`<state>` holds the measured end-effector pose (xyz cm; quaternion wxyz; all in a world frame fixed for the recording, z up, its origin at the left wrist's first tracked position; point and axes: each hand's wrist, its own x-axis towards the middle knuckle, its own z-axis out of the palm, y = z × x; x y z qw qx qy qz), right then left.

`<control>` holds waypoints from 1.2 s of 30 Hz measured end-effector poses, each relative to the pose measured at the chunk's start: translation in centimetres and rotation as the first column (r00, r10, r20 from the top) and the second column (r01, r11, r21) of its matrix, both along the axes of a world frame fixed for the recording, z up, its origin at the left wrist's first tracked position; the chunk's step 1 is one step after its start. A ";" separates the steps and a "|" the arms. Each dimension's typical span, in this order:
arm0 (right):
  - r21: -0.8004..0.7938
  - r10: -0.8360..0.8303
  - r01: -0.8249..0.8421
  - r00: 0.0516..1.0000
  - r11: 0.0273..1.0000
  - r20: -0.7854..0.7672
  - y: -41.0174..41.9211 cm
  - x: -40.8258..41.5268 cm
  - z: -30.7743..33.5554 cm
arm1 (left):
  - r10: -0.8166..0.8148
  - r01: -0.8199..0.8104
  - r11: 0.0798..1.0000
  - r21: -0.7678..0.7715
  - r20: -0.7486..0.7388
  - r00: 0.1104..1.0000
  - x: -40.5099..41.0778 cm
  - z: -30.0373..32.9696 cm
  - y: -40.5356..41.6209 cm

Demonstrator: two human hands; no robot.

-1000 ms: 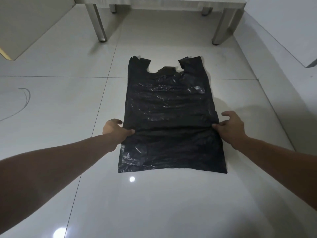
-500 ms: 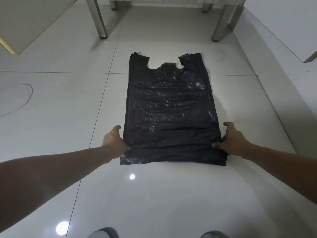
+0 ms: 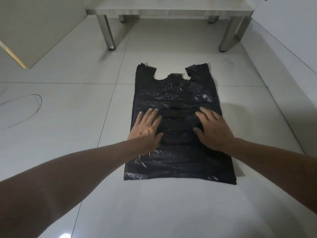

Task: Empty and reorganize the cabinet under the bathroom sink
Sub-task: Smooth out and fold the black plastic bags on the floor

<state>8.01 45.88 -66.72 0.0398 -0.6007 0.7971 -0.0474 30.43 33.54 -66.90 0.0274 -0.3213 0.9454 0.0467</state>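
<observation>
A black plastic bag [image 3: 176, 93] lies flat on the white tiled floor, its two handles pointing away from me. My left hand [image 3: 145, 129] rests palm down on the bag's left half, fingers spread. My right hand [image 3: 214, 129] lies palm down on the right half, fingers apart too. Both hands press on the middle of the bag and hold nothing.
The raised cabinet base [image 3: 171, 9] on metal legs [image 3: 108, 33] stands at the far end of the floor. An open white door panel [image 3: 34, 28] leans in at the far left. A white wall [image 3: 291, 57] runs along the right. Thin curved marks [image 3: 34, 107] show on the left tile.
Both hands let go of the bag's side edges and moved inward onto its top surface. The bag lies flat again at full length.
</observation>
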 end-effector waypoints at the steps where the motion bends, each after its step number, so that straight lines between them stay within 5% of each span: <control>1: 0.025 0.011 -0.010 1.000 1.000 -0.008 -1.2 0.1 -0.5 | -0.036 0.036 0.999 -0.010 0.024 0.999 -0.7 -0.4 -0.6; 4: 0.117 -0.037 0.034 0.999 0.993 0.029 -2.6 0.2 -3.2 | -0.067 0.066 0.998 0.013 0.078 0.995 -0.9 -2.8 -2.2; 8: 0.225 -0.180 0.167 0.983 0.960 0.037 -1.1 -1.0 -6.8 | 0.083 -0.098 0.992 0.081 0.172 0.982 1.7 -6.4 -3.5; 16: 0.026 -0.147 0.149 0.987 0.988 -0.069 -7.9 -3.4 -5.7 | 0.135 -0.134 0.988 -0.071 0.011 0.991 -4.3 -4.4 -6.4; 21: 0.077 -0.153 0.152 0.988 0.985 0.011 -15.0 -6.2 -5.3 | 0.026 -0.025 0.999 -0.039 0.020 0.999 -9.9 -3.9 -11.9; 25: 0.231 -0.336 0.305 0.935 0.924 0.114 -14.7 -10.0 -6.9 | 0.223 -0.232 0.968 0.096 0.097 0.970 -8.2 -6.9 -15.1; 36: 0.107 -0.338 0.336 0.941 0.936 -0.003 -14.1 -10.3 -8.4 | 0.224 -0.222 0.974 -0.048 0.051 0.973 -6.6 -6.4 -18.7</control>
